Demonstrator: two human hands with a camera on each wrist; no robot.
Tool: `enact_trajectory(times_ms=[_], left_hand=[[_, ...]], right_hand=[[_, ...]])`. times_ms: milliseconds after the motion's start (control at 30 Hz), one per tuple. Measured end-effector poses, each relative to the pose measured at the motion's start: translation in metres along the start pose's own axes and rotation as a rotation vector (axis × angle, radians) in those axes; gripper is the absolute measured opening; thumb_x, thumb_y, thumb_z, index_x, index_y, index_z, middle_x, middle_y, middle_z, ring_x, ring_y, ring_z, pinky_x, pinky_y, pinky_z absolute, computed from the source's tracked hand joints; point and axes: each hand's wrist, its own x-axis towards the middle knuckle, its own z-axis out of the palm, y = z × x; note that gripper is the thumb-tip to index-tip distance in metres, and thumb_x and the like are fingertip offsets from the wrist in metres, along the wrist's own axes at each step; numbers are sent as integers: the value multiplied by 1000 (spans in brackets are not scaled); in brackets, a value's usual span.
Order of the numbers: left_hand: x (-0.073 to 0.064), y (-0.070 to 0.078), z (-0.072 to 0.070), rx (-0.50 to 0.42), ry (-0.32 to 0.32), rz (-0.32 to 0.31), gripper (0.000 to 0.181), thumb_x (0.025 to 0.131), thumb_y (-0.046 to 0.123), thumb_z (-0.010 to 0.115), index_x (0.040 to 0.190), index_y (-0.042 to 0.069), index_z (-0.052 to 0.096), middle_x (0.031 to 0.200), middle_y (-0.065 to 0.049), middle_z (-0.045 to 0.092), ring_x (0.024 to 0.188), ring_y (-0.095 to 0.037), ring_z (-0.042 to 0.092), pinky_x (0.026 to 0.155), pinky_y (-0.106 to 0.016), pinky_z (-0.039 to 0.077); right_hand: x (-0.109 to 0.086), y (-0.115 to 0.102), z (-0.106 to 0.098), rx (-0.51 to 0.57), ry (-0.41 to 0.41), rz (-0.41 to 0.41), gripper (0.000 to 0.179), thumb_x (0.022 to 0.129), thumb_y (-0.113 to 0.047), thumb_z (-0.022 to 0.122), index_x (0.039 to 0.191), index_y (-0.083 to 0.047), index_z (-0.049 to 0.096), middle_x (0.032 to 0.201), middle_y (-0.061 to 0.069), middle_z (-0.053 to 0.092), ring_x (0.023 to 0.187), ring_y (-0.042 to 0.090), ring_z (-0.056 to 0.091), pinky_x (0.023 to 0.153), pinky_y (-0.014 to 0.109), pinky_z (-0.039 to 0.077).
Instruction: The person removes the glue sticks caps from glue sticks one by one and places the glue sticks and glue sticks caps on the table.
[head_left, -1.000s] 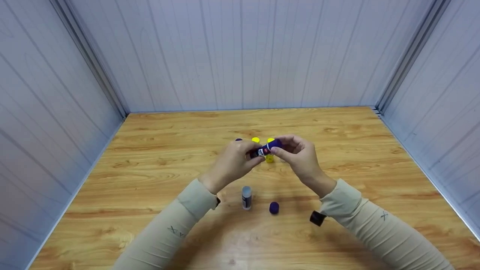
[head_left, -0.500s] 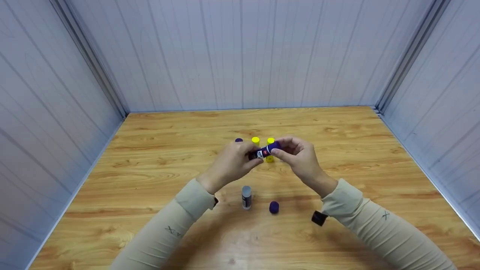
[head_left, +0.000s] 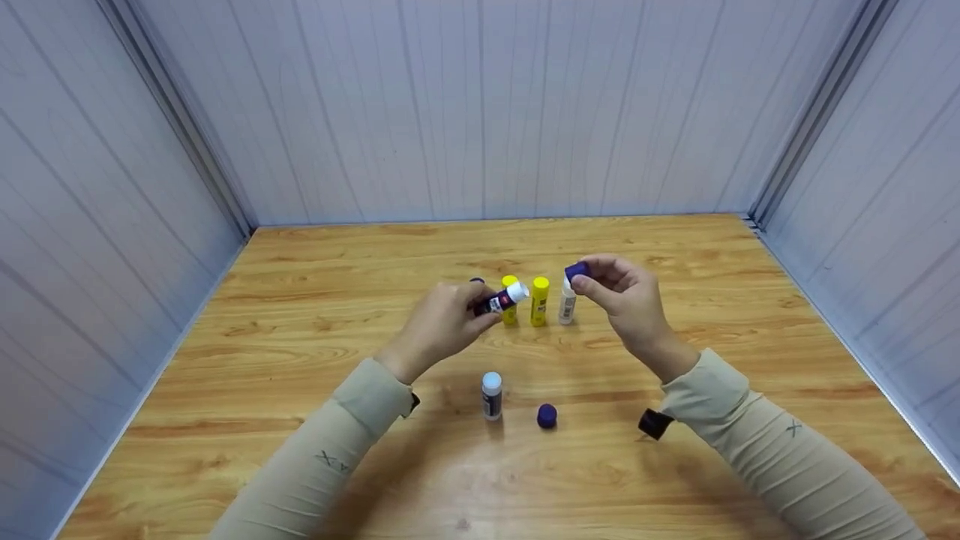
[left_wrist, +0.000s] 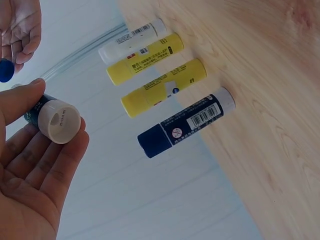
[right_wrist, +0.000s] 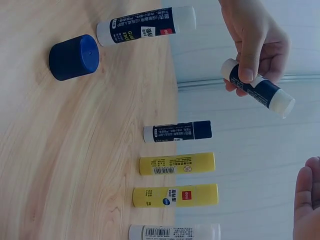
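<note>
Above the wooden table, my head camera shows a person's two hands drawn apart, where half a second ago they met on one glue stick. That stick has lost its dark cap since then. The left hand grasps the stick by its dark barrel, thumb on one side and fingers curled round the other, clear of the tabletop. Its bare white neck points right and tilts upward. The right hand pinches the cap between thumb and fingers, near the neck but apart from it. The left hand has shifted leftward; the right has gone rightward and slightly up in the view.

With the gap wider, I can see more of the upright row beyond: a white stick at the right end, then two yellow sticks, the left one partly covered by the held stick. At the row's left end stands a capped dark stick, mostly hidden from the head camera but plain in my left wrist view.

Nearer the person, an uncapped stick stands upright, with a second cap just to its right; both have stayed put.
</note>
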Motion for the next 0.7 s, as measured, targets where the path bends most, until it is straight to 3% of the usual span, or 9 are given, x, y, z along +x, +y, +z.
enact_trajectory(times_ms=[300,700], left_hand=[[-3,-1,1,-20,41,-9,20,99,16,82,115,3,80,97,-7,80,73,-11,62,64,-29,55],[-5,-3,1,-98,96,3,20,99,14,82,114,1,80,98,-10,80,76,-11,65,66,-26,56]], right_hand=[[0,2,-1,-18,23,24,20,97,10,74,117,8,73,99,2,77,91,13,74,85,23,65],[-2,-2,-1,-140,-42,-34,26,95,10,77,121,10,74,102,-3,78,92,13,74,83,23,64]])
